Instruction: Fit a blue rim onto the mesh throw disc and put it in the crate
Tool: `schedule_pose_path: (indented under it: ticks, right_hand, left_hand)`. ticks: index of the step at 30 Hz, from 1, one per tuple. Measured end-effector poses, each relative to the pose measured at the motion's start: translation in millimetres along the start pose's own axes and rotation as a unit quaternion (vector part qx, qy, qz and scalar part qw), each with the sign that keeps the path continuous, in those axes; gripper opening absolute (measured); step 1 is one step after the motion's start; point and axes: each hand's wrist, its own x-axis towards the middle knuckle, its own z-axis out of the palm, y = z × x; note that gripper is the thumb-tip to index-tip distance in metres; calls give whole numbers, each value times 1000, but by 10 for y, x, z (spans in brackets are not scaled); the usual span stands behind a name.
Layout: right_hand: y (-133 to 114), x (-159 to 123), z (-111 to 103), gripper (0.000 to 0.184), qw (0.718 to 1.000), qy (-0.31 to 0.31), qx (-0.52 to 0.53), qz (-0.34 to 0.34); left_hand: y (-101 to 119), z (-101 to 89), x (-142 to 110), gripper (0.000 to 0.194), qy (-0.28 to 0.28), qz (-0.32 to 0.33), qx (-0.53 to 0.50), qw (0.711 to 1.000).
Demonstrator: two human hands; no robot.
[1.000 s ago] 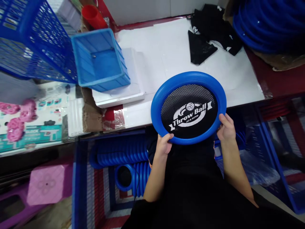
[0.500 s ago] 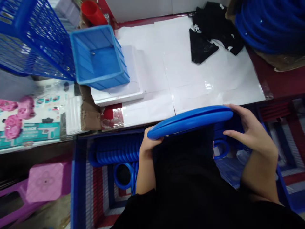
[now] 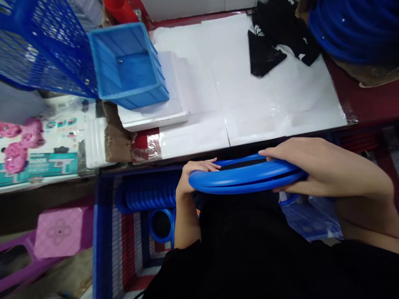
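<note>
A round blue plastic disc (image 3: 246, 179) is held nearly edge-on in front of my body, just below the near edge of the white-covered table (image 3: 249, 104). My left hand (image 3: 195, 174) grips its left rim with fingers curled over the top. The right rim is clasped by my right hand (image 3: 299, 164), fingers laid across the top. The disc's black mesh face is hidden at this angle.
A light blue bin (image 3: 127, 66) and a dark blue mesh basket (image 3: 43, 45) stand at the left. Black cloth pieces (image 3: 274, 37) lie far on the table. More blue discs are stacked at top right (image 3: 355, 29) and in a crate below (image 3: 146, 199). A pink stool (image 3: 59, 232) sits lower left.
The disc has been tipped from face-up through edge-on and pulled off the table toward my body. Both hands shifted round its rim, the right one now reaching over the top.
</note>
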Motion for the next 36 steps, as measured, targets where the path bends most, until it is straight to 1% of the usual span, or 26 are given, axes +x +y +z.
schedule_pose_path:
  ticks: [4, 6, 9, 13, 15, 18, 22, 24, 27, 30, 33, 36]
  right_hand:
    - [-63, 41, -27, 54, 999, -9, -4, -32]
    - [-69, 41, -37, 54, 999, -12, -4, -40]
    - [-82, 21, -35, 55, 999, -7, -8, -46]
    - [-168, 14, 17, 50, 998, 21, -17, -51]
    - [-218, 25, 45, 47, 998, 31, -17, -55]
    - [-248, 47, 50, 44, 998, 20, 3, -60]
    - [-208, 66, 39, 44, 997, -2, 47, -57]
    - [-192, 62, 67, 41, 997, 8, 55, -59]
    - [-204, 37, 146, 33, 996, 45, 38, -72]
    - [-232, 3, 208, 32, 994, 74, 12, -80]
    - [-213, -18, 223, 34, 994, 79, 2, -81]
    - [-132, -36, 213, 35, 994, 79, -2, -73]
  left_hand:
    - [-4, -73, -38, 47, -23, 74, -33, 996]
    - [-19, -100, -47, 39, -33, 86, -38, 995]
    - [-40, -108, -46, 36, -21, 81, -50, 995]
    - [-41, -82, -18, 37, -7, 62, -54, 997]
    - [-25, -76, 4, 36, -26, 72, -48, 996]
    - [22, -76, 23, 37, -63, 83, -33, 994]
    - [99, -73, 12, 41, -72, 74, -16, 995]
    - [129, -74, 3, 42, -68, 65, -8, 996]
    - [156, -79, 3, 46, -69, 60, 12, 996]
    - [159, -72, 23, 42, -82, 72, 20, 994]
    - [155, -48, 52, 36, -83, 77, 26, 993]
    - [198, -30, 80, 40, -69, 64, 64, 993]
